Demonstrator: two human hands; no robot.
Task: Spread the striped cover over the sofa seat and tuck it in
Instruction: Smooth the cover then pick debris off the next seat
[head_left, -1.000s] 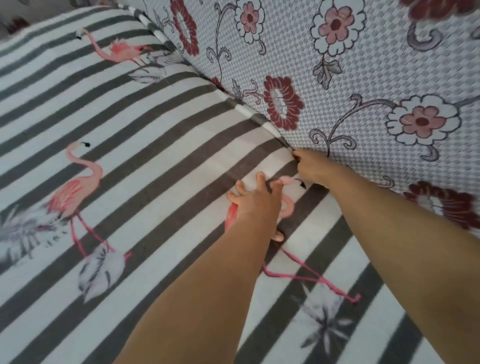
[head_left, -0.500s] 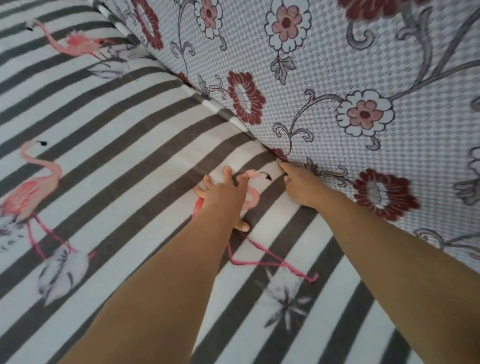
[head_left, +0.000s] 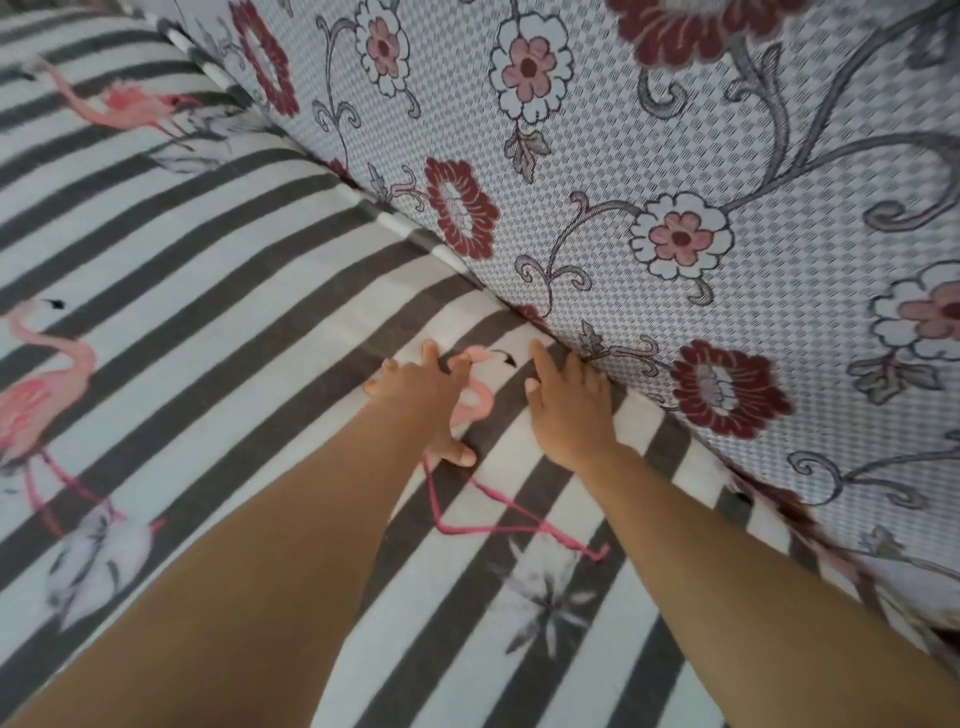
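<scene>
The striped cover (head_left: 218, 291), white with grey stripes and pink flamingos, lies spread over the sofa seat. Its far edge runs along the crease under the flowered backrest (head_left: 649, 171). My left hand (head_left: 426, 400) rests flat on the cover with fingers spread, over a flamingo print. My right hand (head_left: 569, 405) lies palm down beside it, fingers apart, its outer edge against the foot of the backrest. Neither hand holds any cloth.
The backrest rises steeply along the right and top of the view, covered in grey-white fabric with red and pink flowers. A short length of striped edge (head_left: 410, 234) shows bunched in the crease further left.
My right hand has come out of the crease and now lies flat on the cover. The left hand stays pressed on the flamingo print. The view shifted slightly.
</scene>
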